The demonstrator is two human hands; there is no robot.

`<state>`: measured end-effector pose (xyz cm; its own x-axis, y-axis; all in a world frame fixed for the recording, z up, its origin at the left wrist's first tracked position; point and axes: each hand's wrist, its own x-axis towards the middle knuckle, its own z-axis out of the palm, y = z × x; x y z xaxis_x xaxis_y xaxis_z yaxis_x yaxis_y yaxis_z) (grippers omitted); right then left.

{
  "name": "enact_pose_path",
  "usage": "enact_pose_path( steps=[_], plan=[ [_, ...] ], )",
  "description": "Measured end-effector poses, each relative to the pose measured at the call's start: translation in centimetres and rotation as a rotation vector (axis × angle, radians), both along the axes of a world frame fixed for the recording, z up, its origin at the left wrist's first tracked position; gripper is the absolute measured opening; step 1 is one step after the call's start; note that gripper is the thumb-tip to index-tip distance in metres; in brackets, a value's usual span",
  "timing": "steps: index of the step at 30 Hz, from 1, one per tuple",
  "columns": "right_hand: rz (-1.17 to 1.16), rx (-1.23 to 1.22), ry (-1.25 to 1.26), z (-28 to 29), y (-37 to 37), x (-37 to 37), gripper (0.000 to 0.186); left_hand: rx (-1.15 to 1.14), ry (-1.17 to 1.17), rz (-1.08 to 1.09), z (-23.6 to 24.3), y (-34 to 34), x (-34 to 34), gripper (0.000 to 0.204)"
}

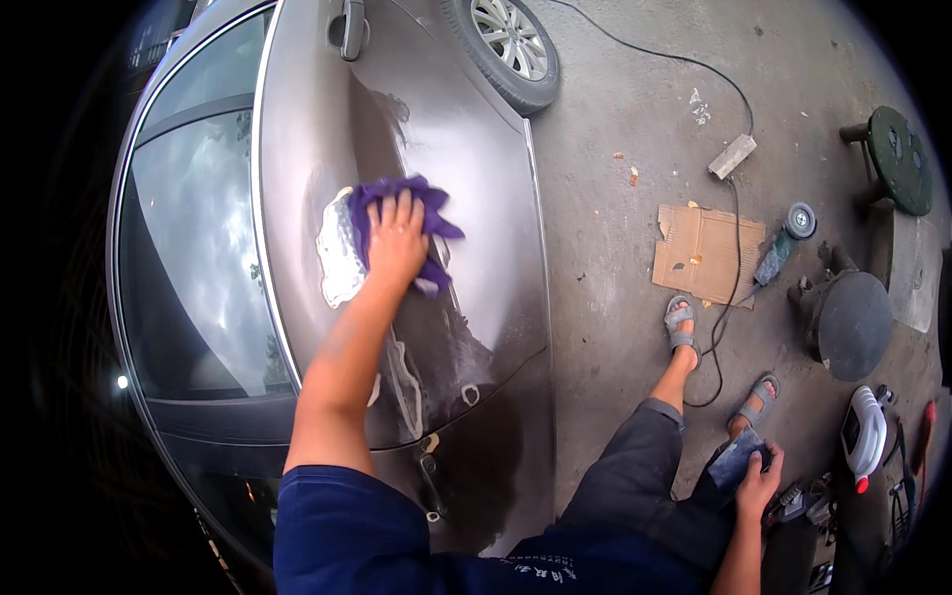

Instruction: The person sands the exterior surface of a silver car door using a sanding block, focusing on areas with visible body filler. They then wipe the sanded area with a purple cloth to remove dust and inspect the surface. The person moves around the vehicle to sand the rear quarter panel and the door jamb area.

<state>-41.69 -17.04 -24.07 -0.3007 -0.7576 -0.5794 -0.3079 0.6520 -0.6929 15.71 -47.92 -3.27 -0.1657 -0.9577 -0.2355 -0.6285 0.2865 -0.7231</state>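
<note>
My left hand (397, 238) presses a crumpled purple cloth (436, 273) against the side of a brown-grey car (297, 129), its fingers bent over the fabric. Under the cloth's left edge shows a bare, whitish sanded patch (340, 253) with an uneven border. Wet dark areas and pale filler marks (405, 392) lie on the panel below it. Low at the right, beside my knee, my right hand (759, 483) grips a flat, dark rectangular pad (735, 461) with a dusty blue-grey face. I cannot tell exactly what kind of pad it is.
On the concrete floor lie a cardboard sheet (694, 243), an angle grinder (783, 243) and a power strip (733, 157) with a black cord near my feet. Two round stools (853, 325) and a white jug (864, 436) stand at the right. The car's wheel (508, 42) is at the top.
</note>
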Motion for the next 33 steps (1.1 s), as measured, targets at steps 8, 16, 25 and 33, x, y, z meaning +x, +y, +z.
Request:
enact_pose_path(
  steps=[8, 16, 25, 33],
  plan=[
    [-0.055, 0.045, -0.032, -2.1, 0.5, 4.3, 0.029, -0.021, -0.371, 0.060, -1.4, -15.0, 2.0, 0.061],
    [-0.075, 0.047, -0.068, -1.7, 0.4, 3.2, 0.029, 0.726, -0.254, 0.161, -17.1, 17.7, 1.8, 0.057],
    [-0.102, 0.045, -0.030, -2.1, 0.7, 2.8, 0.030, 0.496, -0.135, 0.150, -13.5, 6.4, 2.3, 0.048],
    [-0.077, 0.098, -0.021, -2.3, -0.8, 7.0, 0.029, -0.120, -0.401, -0.010, -6.8, -20.0, 4.1, 0.059]
  ],
)
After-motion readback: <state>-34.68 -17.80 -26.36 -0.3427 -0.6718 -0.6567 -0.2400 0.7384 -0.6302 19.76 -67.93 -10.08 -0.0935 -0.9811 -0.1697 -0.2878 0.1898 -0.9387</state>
